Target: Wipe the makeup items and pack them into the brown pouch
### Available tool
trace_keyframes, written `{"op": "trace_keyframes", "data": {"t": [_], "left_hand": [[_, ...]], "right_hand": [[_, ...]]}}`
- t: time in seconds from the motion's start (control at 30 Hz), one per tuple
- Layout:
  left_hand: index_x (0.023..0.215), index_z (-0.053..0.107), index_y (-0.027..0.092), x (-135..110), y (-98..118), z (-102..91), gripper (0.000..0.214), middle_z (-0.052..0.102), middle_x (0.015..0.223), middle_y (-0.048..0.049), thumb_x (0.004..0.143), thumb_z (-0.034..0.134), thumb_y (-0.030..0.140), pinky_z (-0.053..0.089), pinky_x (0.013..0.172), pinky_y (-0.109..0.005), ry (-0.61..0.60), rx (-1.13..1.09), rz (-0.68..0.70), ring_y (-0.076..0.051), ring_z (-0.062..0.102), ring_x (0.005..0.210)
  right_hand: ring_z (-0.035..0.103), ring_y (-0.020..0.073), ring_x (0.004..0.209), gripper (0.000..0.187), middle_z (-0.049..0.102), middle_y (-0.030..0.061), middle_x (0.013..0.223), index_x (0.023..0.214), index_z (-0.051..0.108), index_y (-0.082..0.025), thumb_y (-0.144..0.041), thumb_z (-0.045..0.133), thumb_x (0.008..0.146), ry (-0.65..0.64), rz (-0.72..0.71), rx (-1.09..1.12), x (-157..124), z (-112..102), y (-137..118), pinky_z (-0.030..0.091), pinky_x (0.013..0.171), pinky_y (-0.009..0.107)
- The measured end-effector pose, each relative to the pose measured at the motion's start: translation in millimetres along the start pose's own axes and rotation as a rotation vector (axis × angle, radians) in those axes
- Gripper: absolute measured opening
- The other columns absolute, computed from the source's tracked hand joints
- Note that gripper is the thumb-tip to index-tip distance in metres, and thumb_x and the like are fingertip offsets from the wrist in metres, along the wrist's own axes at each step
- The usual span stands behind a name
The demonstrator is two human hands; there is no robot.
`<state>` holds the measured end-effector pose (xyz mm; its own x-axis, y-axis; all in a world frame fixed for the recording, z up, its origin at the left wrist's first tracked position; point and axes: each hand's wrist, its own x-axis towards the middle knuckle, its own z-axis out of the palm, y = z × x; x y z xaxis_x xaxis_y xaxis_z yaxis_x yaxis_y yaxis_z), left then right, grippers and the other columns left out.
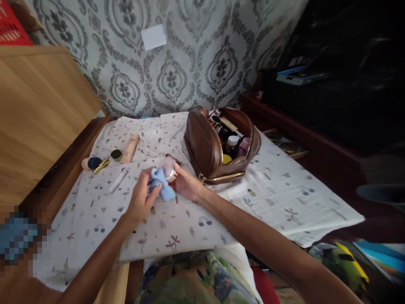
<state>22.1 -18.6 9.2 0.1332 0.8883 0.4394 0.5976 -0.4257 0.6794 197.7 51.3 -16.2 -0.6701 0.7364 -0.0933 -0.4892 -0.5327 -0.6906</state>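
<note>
My left hand (143, 195) is closed on a crumpled light-blue cloth (162, 185), which presses against a small round clear-lidded jar (168, 167). The jar is held from its right side by my right hand (187, 183), fingers around it. Just behind the jar lies a small dark reddish item (174, 158), partly hidden. To the right stands an unzipped brown toiletry bag (204, 143), packed with bottles and tubes, among them a white-capped dark bottle (233, 145).
On the patterned white cloth (202, 232) at left lie a beige tube (130, 148), a dark green round lid (116, 155), a white slim tube (119, 180), a gold lipstick tube (101, 166) and a dark-capped bottle (94, 163). A wooden panel (41, 118) rises at left; a wallpapered wall stands behind.
</note>
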Motion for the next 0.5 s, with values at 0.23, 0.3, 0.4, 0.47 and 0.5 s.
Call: {"op": "trace_keyframes", "data": {"t": [0.23,0.3,0.4,0.47,0.5], "left_hand": [[0.112,0.057,0.025,2.1,-3.4,-3.1,0.033,0.065,0.101,-0.0017,0.088,0.072,0.041,0.055,0.081,-0.025,0.023,-0.500,-0.245,-0.016,0.064,0.091],[0.112,0.058,0.025,3.0,-4.8,-2.6,0.036,0.065,0.100,-0.0017,0.087,0.074,0.045,0.056,0.082,-0.025,0.057,-0.540,-0.260,-0.017,0.065,0.092],[0.119,0.058,0.027,3.5,-5.0,-2.9,0.041,0.068,0.106,-0.0039,0.087,0.073,0.048,0.057,0.082,-0.026,0.093,-0.552,-0.293,-0.019,0.067,0.097],[0.122,0.058,0.027,3.9,-2.0,-3.3,0.044,0.069,0.110,-0.0054,0.087,0.073,0.049,0.058,0.081,-0.026,0.086,-0.544,-0.300,-0.019,0.068,0.097],[0.124,0.058,0.028,4.4,0.6,-3.3,0.045,0.070,0.110,-0.0057,0.087,0.073,0.050,0.058,0.079,-0.026,0.069,-0.549,-0.303,-0.019,0.069,0.096]], "right_hand": [[0.059,0.0147,0.074,0.068,0.066,0.0031,0.082,0.086,0.069,-0.021,-0.082,0.078,0.058,0.022,-0.047,-0.278,-6.2,4.2,-8.5,0.048,0.058,0.024],[0.059,0.0149,0.074,0.069,0.065,0.0033,0.086,0.096,0.069,-0.021,-0.082,0.075,0.064,0.057,-0.096,-0.389,-10.4,8.1,-10.4,0.047,0.055,0.024],[0.061,0.0153,0.077,0.075,0.061,0.0037,0.103,0.131,0.055,-0.026,-0.071,0.075,0.074,0.160,-0.227,-0.505,-21.0,15.4,-13.4,0.049,0.057,0.025],[0.062,0.0159,0.084,0.075,0.057,0.0060,0.118,0.143,0.046,-0.029,-0.061,0.073,0.082,0.196,-0.365,-0.631,-32.0,19.9,-17.6,0.055,0.066,0.029],[0.062,0.0174,0.091,0.071,0.055,0.0075,0.124,0.144,0.046,-0.030,-0.058,0.072,0.084,0.187,-0.438,-0.719,-38.8,21.5,-20.8,0.057,0.074,0.031]]}}
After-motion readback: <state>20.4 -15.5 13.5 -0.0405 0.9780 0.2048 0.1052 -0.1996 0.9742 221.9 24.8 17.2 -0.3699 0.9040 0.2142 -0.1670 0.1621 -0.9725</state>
